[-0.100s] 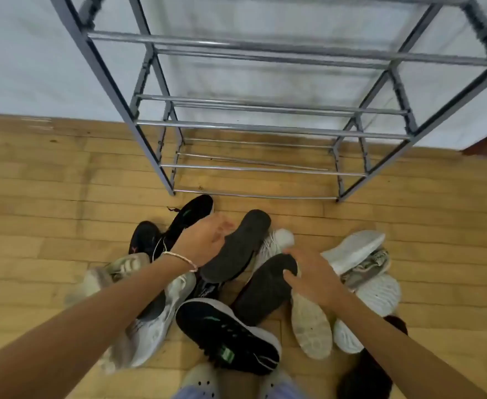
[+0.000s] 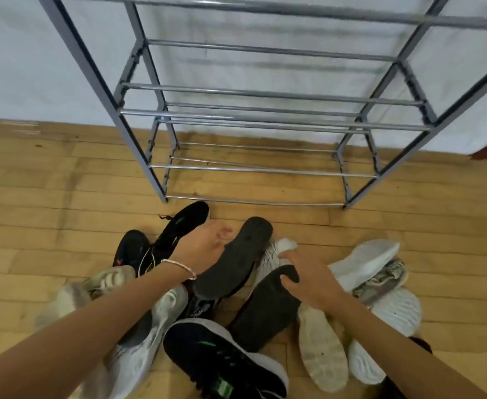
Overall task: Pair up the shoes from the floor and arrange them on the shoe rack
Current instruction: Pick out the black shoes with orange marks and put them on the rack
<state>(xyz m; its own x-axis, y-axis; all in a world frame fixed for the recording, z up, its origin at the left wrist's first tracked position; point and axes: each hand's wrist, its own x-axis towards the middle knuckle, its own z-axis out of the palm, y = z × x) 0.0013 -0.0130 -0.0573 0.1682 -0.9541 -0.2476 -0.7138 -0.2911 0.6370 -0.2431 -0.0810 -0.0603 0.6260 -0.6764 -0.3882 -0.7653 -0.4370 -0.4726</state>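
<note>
A heap of mixed shoes lies on the wooden floor in front of a grey metal shoe rack (image 2: 265, 119) whose shelves hold nothing. Two dark slippers lie sole-up in the middle. My left hand (image 2: 205, 249) grips the side of the left slipper (image 2: 236, 260). My right hand (image 2: 308, 280) grips the toe end of the right slipper (image 2: 268, 309). Around them are black sneakers with green marks (image 2: 222, 358), another black sneaker (image 2: 184, 226), white sneakers (image 2: 366, 260) and a sole-up white shoe (image 2: 323, 349).
A white wall stands behind the rack. Bare wooden floor (image 2: 35, 197) stretches to the left and right of the pile. A grey-white sneaker (image 2: 144, 341) lies under my left forearm. A dark shoe (image 2: 418, 344) sits at the lower right.
Both hands have closed a little more onto the two dark slippers; the view has tilted slightly.
</note>
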